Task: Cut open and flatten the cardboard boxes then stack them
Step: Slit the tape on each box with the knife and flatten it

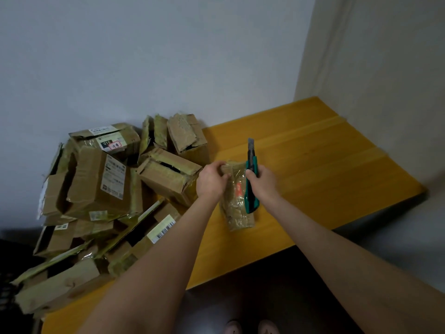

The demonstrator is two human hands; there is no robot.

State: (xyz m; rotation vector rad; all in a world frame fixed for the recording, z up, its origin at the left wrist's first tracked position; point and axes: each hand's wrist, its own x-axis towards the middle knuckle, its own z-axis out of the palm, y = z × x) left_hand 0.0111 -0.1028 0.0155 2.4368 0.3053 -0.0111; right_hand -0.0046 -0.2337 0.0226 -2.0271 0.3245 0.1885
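Note:
A small taped cardboard box (pixel 237 208) with an orange mark lies flattened on the yellow wooden table (pixel 313 165). My left hand (pixel 210 180) grips its far left corner. My right hand (pixel 263 182) holds a green utility knife (pixel 251 186) upright over the box's right side, its blade extended and pointing away from me. A heap of opened, crumpled cardboard boxes (pixel 103 189) covers the table's left part.
The table stands in a corner, with a pale wall behind and a beige wall to the right. Bare tabletop stretches to the right of the small box. The table's near edge runs diagonally above the dark floor, where the person's feet (pixel 251 327) show.

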